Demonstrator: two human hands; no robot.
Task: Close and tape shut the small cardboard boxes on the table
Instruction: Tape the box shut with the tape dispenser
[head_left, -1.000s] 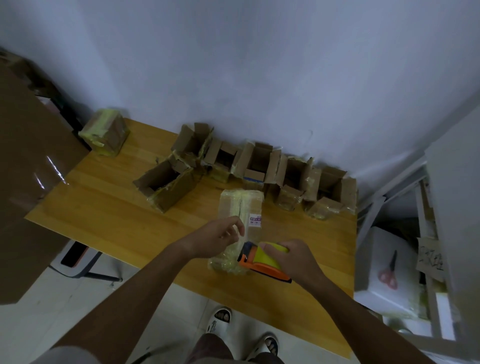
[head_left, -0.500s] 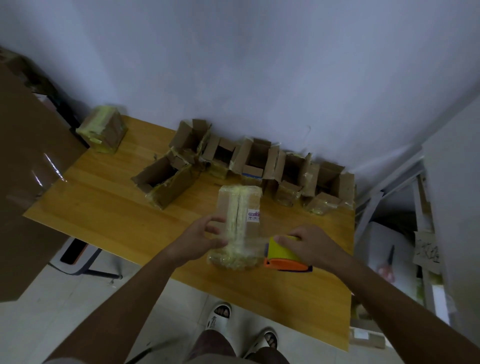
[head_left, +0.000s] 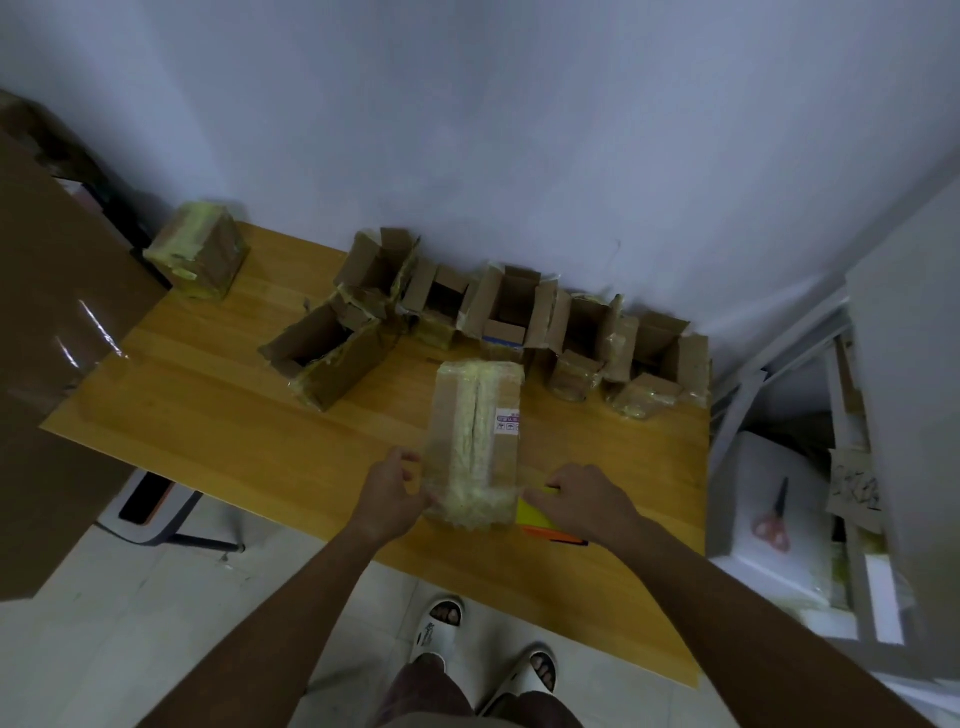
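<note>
A closed cardboard box, wrapped in yellowish tape, lies lengthwise in the middle of the wooden table. My left hand holds its near left corner. My right hand grips the orange and yellow tape dispenser against the box's near right side. Several open boxes stand in a row along the wall, and one more open box lies tipped at the left of the row.
A taped box sits at the table's far left corner. A big brown carton stands left of the table. White foam with red scissors lies to the right, beside a white shelf frame.
The dispenser went from the box's near top down around its right side and now sits low at the near right. My left hand slid from the top to the near left corner.
</note>
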